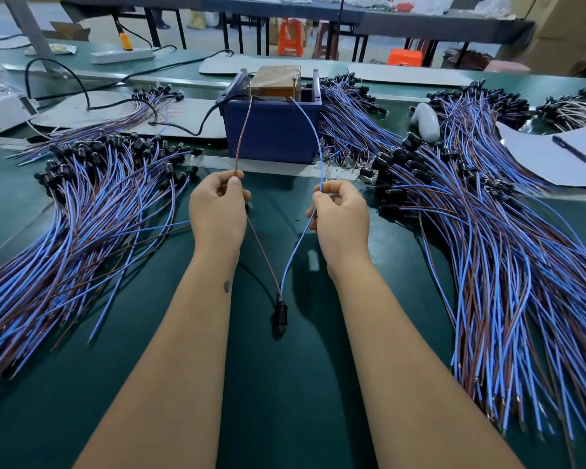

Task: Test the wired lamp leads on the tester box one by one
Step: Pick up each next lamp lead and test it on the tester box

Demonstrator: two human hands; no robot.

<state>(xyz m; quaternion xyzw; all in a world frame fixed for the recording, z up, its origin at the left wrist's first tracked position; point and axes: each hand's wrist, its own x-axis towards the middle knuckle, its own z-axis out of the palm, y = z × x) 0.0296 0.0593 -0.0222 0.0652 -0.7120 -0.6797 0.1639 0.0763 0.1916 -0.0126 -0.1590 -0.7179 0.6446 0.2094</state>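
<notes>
My left hand (219,211) pinches the brown wire (242,137) of one lamp lead, and my right hand (340,214) pinches its blue wire (315,130). Both wires run up from my hands to the top of the tester box (273,126), a dark blue box with a brown unit on it. Their far tips reach the box's top edge. Below my hands the two wires join at a black lamp holder (280,313) that hangs between my forearms, just above the green table.
A large heap of blue-and-brown leads (82,211) lies at the left, and a bigger heap (487,238) at the right. A pen (574,152) lies on white paper at the far right. Black cables (170,125) and a white power strip (122,56) lie behind.
</notes>
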